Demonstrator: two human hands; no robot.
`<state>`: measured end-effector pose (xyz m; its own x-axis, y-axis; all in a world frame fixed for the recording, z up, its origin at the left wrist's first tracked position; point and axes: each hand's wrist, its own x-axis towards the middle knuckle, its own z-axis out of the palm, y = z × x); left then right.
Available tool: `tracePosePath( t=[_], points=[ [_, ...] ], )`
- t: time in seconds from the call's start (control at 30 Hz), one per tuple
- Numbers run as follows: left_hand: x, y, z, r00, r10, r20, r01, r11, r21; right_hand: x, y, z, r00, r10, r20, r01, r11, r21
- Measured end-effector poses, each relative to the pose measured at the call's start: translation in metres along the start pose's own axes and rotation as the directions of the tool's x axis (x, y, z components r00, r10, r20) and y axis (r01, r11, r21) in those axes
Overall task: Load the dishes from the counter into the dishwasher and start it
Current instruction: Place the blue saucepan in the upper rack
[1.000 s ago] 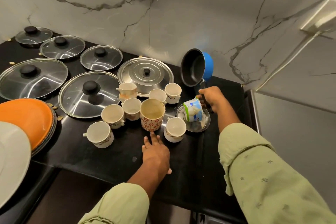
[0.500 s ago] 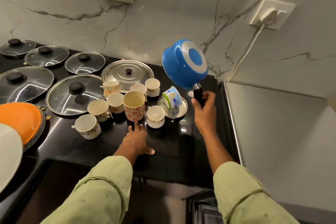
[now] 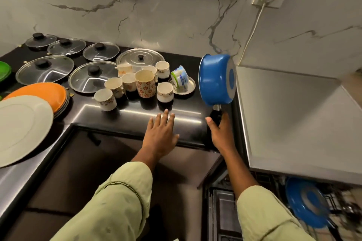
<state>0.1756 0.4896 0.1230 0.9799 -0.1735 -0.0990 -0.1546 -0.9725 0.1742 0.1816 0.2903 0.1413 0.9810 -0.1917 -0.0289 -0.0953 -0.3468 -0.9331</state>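
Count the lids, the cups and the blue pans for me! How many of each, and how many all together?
Lids: 6
Cups: 8
Pans: 2
Total: 16

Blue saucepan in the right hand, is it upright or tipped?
Tipped on its side: the blue saucepan is held handle-down by the right hand, base facing right.
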Motion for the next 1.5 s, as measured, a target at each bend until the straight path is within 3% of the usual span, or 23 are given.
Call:
tracePosePath(
  t=[0.23, 0.57, 0.77, 1.1, 1.5],
  points=[
    [-0.086, 0.013, 0.013, 0.999, -0.039, -0.001, 0.039, 0.998, 0.058, -0.086, 0.027, -0.022, 0.987, 0.097, 0.131, -0.066, 0.971, -0.228],
    [-0.215, 0.021, 0.029, 0.999, -0.032, -0.007, 0.033, 0.997, 0.067, -0.22, 0.045, -0.031, 0.987, 0.157, -0.02, -0.154, 0.929, -0.335],
    [-0.296, 0.047, 0.059, 0.996, 0.0, 0.091, -0.005, 0.999, 0.051, -0.303, 0.063, -0.051, 0.982, 0.185, -0.048, -0.189, 0.901, -0.39],
    [-0.376, 0.137, 0.088, 0.984, 0.08, 0.16, -0.09, 0.994, 0.054, -0.399, 0.111, -0.14, 0.959, 0.278, -0.056, -0.283, 0.924, -0.257],
    [-0.41, 0.319, 0.149, 0.966, 0.095, 0.238, -0.106, 0.994, 0.032, -0.441, 0.206, -0.307, 0.957, 0.291, -0.017, -0.277, 0.89, -0.361]
  ],
)
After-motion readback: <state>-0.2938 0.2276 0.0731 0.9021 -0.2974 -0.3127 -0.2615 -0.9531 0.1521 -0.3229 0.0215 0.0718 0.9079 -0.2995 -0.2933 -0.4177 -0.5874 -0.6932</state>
